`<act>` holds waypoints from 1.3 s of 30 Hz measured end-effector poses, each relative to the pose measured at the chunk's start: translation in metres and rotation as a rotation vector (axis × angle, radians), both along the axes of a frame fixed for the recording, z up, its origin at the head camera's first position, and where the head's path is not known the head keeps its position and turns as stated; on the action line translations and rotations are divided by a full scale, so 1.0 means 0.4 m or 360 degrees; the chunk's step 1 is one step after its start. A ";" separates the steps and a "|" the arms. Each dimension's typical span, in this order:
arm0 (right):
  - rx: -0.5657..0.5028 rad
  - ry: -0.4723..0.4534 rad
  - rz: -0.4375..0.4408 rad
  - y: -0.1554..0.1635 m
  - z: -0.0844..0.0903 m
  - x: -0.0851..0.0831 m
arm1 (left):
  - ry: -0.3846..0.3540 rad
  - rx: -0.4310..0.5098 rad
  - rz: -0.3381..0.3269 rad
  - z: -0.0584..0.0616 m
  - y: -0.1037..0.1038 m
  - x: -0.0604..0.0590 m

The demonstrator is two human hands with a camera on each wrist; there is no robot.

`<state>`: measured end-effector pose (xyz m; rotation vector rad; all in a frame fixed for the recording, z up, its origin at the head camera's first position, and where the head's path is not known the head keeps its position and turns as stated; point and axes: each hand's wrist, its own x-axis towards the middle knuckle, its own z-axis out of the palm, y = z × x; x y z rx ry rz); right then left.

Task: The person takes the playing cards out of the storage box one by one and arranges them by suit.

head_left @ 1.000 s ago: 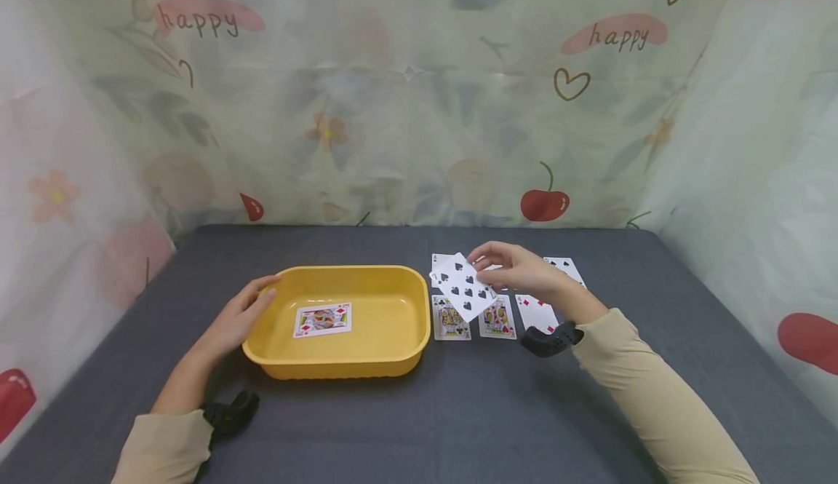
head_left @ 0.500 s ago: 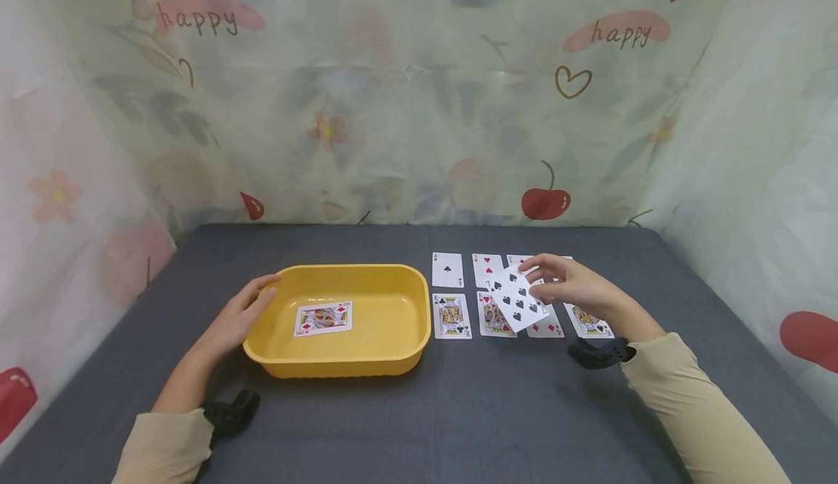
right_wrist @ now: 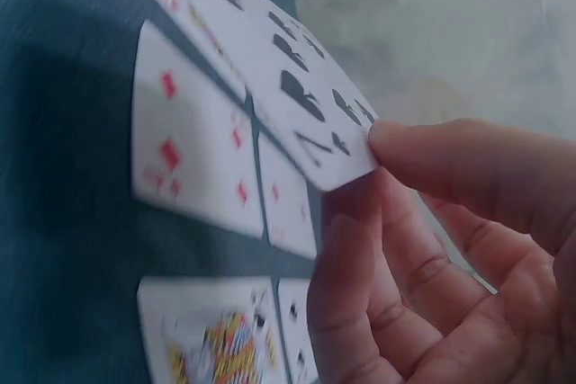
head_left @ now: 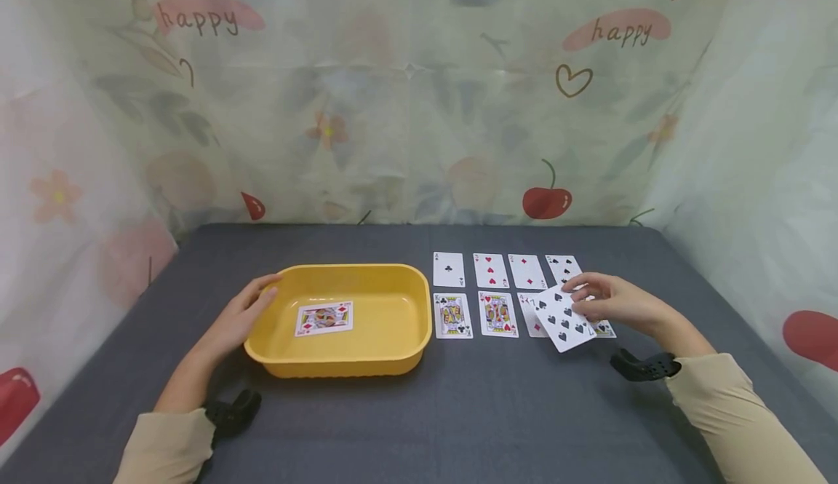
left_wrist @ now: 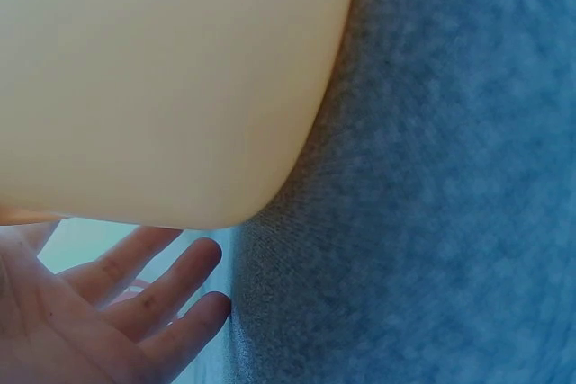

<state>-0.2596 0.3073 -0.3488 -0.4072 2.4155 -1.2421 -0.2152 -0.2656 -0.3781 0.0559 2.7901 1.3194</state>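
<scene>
Head view, spade card pinched by right fingers

Grey cloth table. King of diamonds face up, flat on tub floor. Two card rows at right: ace of spades, three red pip cards; king of clubs, king of hearts below. Printed curtain, cherries, "happy" lettering, behind.

Makeshift recording booth: cherry-print curtains enclose grey-clothed table.
</scene>
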 end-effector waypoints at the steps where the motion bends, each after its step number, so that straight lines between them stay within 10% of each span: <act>1: 0.0025 0.0004 -0.0012 0.010 -0.001 0.004 | -0.0001 -0.0003 0.0004 0.000 0.001 0.000; 14: 0.0099 -0.0103 -0.0085 0.125 -0.059 0.050 | 0.0005 -0.0010 0.0014 0.004 0.002 0.002; 39: -0.0024 -0.0229 0.0312 0.176 -0.071 0.084 | 0.0010 -0.0019 0.0023 -0.001 0.001 -0.001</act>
